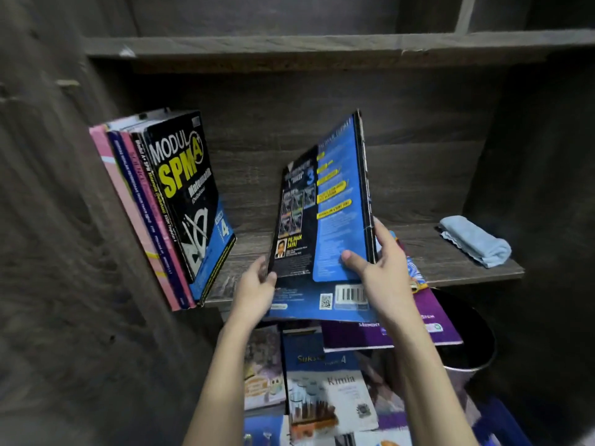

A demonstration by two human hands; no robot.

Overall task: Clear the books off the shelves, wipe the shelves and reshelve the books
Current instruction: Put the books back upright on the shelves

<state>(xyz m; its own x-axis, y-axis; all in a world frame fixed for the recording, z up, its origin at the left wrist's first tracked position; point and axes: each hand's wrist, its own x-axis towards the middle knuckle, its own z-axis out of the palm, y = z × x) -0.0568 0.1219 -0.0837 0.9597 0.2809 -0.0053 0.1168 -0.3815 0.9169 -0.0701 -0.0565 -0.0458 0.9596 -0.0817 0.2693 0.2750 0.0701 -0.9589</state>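
**A:** What's at the left end of the shelf point(434, 252)?

**B:** A row of books point(145, 214) leaning left against the side wall, with the black "MODUL SPM" book point(186, 188) at its right end.

**A:** And the hands?

**B:** Both hold the blue book point(331, 214), which is tilted at the shelf's front edge near the middle. The left hand point(254, 291) has its fingers curled round the lower left edge. The right hand point(383, 268) pinches the spine side, thumb on the cover and fingers behind.

**A:** Further right?

**B:** A folded light-blue cloth point(475, 239) lies on the shelf, well apart from the blue book. Below, a pile of books point(322, 381) sits beside a dark bin point(470, 342).
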